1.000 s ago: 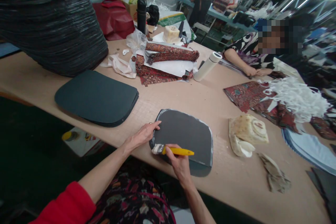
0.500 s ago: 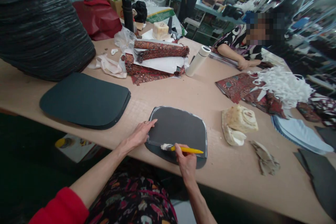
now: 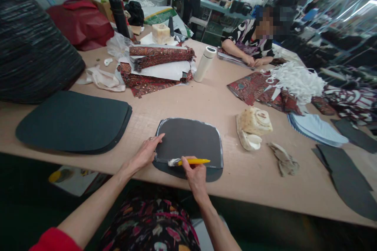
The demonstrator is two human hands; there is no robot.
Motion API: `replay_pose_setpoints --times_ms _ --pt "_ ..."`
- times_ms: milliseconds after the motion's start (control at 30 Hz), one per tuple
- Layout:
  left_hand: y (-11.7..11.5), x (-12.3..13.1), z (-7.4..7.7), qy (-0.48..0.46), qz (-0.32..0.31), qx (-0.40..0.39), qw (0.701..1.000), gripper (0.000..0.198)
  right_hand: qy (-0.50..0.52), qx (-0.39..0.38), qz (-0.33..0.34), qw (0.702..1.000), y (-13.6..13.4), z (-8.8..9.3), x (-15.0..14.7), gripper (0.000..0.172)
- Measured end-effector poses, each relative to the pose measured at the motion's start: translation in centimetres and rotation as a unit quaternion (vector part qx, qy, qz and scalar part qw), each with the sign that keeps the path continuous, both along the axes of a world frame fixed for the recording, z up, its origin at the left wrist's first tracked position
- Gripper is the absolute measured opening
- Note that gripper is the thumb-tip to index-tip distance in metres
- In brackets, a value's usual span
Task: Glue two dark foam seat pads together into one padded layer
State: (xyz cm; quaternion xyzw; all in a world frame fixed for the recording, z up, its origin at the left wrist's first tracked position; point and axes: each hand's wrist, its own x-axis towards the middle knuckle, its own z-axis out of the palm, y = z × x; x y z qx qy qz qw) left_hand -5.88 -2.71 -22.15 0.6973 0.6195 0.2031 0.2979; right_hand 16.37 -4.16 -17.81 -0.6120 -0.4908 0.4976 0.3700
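Note:
A dark grey rounded panel [image 3: 191,141] with a pale, shiny coated rim lies on the wooden table near its front edge, on top of another dark panel. My left hand [image 3: 145,153] rests flat on the panel's left edge, fingers stretched out. My right hand [image 3: 194,172] grips a yellow-handled brush [image 3: 191,161]. Its whitish bristles touch the panel's lower left edge.
A stack of dark panels [image 3: 73,121] lies at the left, a big ribbed dark pile [image 3: 32,55] behind it. Patterned red fabric [image 3: 159,64], a white bottle [image 3: 205,62], a beige lump [image 3: 253,127], a rag [image 3: 284,160] and white strips [image 3: 297,80] are around. A person [image 3: 250,41] sits across.
The view has shifted left, so everything sits further right-to-left in frame. The brush has slid a little along the panel's lower edge. My left hand stays on the panel's left edge.

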Motion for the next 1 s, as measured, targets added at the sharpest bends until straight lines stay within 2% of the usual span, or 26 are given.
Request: replay_pose_setpoints --times_ms 67,133,267,333,400,533,600,667,800,867,933,1000 --pt "0.0 -0.1 -0.2 0.000 -0.001 0.001 1.000 0.083 -0.016 -0.005 -0.024 1.000 -0.2 0.2 0.8 0.037" --pt "0.0 -0.1 -0.4 0.001 -0.002 0.004 1.000 0.084 -0.012 -0.011 -0.025 1.000 -0.4 0.3 0.2 0.039" --pt "-0.1 0.0 -0.1 0.012 -0.003 0.005 1.000 0.084 0.009 0.005 0.049 0.999 -0.2 0.2 -3.1 0.036" --pt "-0.1 0.0 0.2 0.017 -0.008 0.005 1.000 0.083 -0.001 0.015 0.060 0.998 0.1 0.1 -3.5 0.036" --pt "-0.1 0.1 0.4 0.019 -0.012 0.006 1.000 0.084 -0.021 0.018 0.035 0.999 0.4 0.1 -1.8 0.036" --pt "-0.2 0.1 0.6 0.016 -0.014 0.002 1.000 0.085 -0.091 0.011 -0.068 0.994 0.6 0.9 4.8 0.042" --pt "-0.2 0.1 0.7 0.015 -0.014 -0.001 1.000 0.084 -0.092 -0.006 -0.098 0.991 0.6 1.3 6.8 0.044" --pt "-0.1 0.2 0.7 0.016 -0.015 -0.003 1.000 0.083 -0.062 -0.021 -0.091 0.994 0.6 1.5 6.9 0.044" --pt "0.1 0.3 0.9 0.026 -0.018 -0.005 0.999 0.081 -0.016 -0.018 -0.003 1.000 1.0 0.5 3.5 0.041" --pt "0.2 0.2 0.9 0.033 -0.019 -0.006 0.999 0.081 -0.016 -0.010 0.013 1.000 1.3 -0.1 2.6 0.039" --pt "0.2 0.2 0.9 0.037 -0.018 -0.007 0.999 0.081 -0.028 -0.005 -0.001 1.000 1.7 -0.4 3.6 0.039" --pt "0.3 0.2 0.8 0.038 -0.017 -0.007 0.999 0.081 -0.050 -0.004 -0.029 0.998 1.8 -0.4 6.2 0.041"
